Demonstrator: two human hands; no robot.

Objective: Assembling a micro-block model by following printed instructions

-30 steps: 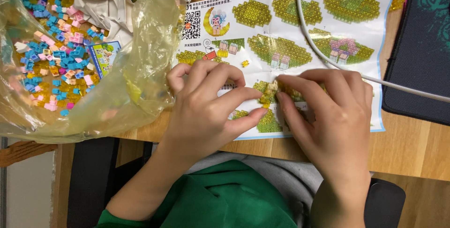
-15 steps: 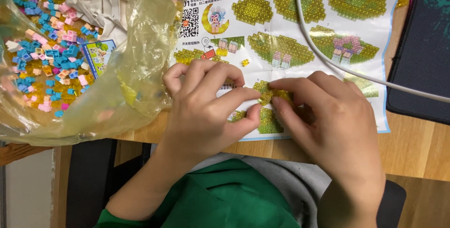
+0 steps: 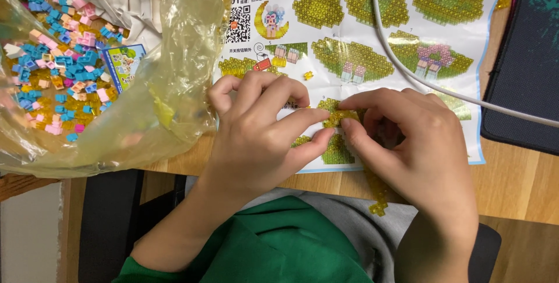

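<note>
Pinching one small yellow brick cluster (image 3: 336, 115) between them, the left hand (image 3: 262, 134) and right hand (image 3: 407, 143) might press unevenly; pieces could snap off onto the instruction sheet (image 3: 372, 32) underneath.

Home hobby setup, most likely a desk in a living space. A wooden table (image 3: 524, 184) is seen, with a printed instruction sheet (image 3: 372, 38) for a small block model spread on it. A crumpled plastic bag (image 3: 116, 85) full of tiny blue, pink and yellow toy blocks (image 3: 52, 67) is laid at the left. A dark mat (image 3: 524, 67) and a white cable (image 3: 419, 79) are placed at the right. No shop or lab gear is shown.
</note>
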